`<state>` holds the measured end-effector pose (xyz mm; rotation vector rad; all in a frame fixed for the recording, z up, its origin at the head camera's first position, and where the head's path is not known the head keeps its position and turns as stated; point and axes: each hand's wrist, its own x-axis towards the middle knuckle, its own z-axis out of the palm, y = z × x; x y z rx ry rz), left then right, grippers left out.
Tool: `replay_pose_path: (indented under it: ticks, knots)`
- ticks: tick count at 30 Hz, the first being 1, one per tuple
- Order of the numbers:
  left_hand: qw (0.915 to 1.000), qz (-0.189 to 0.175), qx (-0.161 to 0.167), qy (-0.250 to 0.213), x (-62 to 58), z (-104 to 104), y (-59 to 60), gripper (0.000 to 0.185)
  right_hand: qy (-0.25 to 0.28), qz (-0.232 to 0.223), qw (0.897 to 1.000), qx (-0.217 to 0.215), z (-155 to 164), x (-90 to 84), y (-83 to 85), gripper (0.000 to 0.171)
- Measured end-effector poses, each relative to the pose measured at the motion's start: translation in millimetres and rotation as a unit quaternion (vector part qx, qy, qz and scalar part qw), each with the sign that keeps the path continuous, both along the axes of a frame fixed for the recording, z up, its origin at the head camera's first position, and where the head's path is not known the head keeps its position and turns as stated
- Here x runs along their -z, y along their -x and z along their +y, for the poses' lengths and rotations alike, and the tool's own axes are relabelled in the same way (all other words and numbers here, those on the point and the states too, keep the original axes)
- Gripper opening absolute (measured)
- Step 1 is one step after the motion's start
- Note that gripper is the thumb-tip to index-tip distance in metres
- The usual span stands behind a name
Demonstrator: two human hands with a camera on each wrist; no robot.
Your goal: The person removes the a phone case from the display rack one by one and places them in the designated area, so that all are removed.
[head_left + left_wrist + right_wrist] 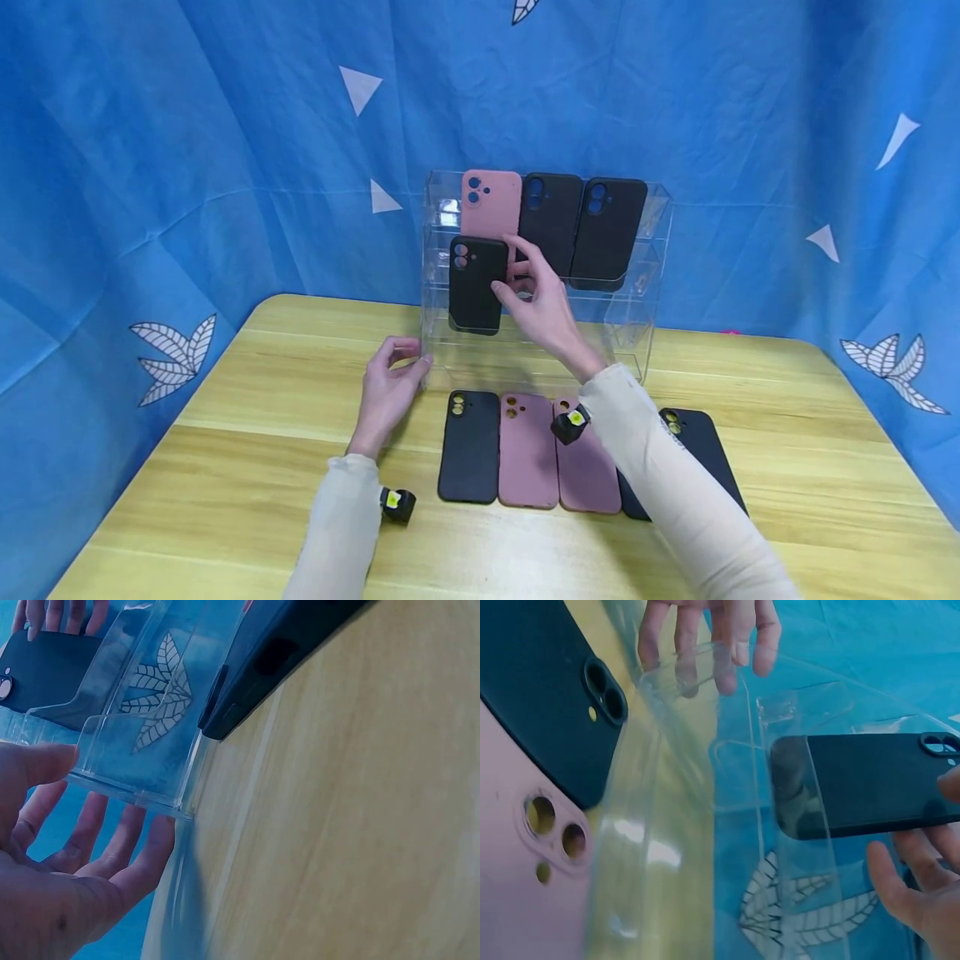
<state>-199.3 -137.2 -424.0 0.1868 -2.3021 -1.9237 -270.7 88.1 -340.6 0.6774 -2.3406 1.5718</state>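
Right hand (542, 307) pinches a black phone case (476, 283) by its right edge, thumb and fingers curled on it, holding it upright against the left side of the clear acrylic rack (637, 333), below the pink case (491, 202). Long axis of the held case runs vertically, camera holes uppermost. Left hand (390, 387), fingers relaxed and holding nothing, touches the rack's lower left corner, nearer the base than the case.

A light wooden table (225, 467) fills the lower frame, carrying a clear acrylic rack (637, 333) at centre and, just below it, a row of four phone cases (528, 450), black and pink.
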Motion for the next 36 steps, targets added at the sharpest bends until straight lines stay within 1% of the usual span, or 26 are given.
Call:
replay_pose_path:
  ticks: [5,11,18,23,31,36]
  knots:
    - [1.0000,-0.003,-0.001,0.000,0.1,0,0.0,0.029,0.054,-0.023,0.998,-0.004,-2,6.6,1.9,0.058]
    - [1.0000,-0.002,-0.002,0.005,-0.3,0,-0.3,0.029,0.101,-0.031,0.994,-0.004,-2,9.7,5.1,0.057]
    - [0.9999,-0.001,-0.003,0.010,-0.3,0,-0.5,0.030,0.119,-0.028,0.992,-0.004,-3,4.8,6.3,0.055]
    - [1.0000,0.000,-0.003,0.008,0.2,0,-0.4,0.030,0.133,-0.035,0.990,-0.002,-3,-0.9,6.2,0.053]
    - [1.0000,-0.001,0.001,0.005,1.9,0,-0.3,0.030,0.172,-0.034,0.985,0.008,2,-10.2,7.6,0.055]
    - [1.0000,0.004,0.002,0.006,0.0,1,-1.5,0.029,0.172,-0.042,0.984,0.013,6,-10.7,5.8,0.053]
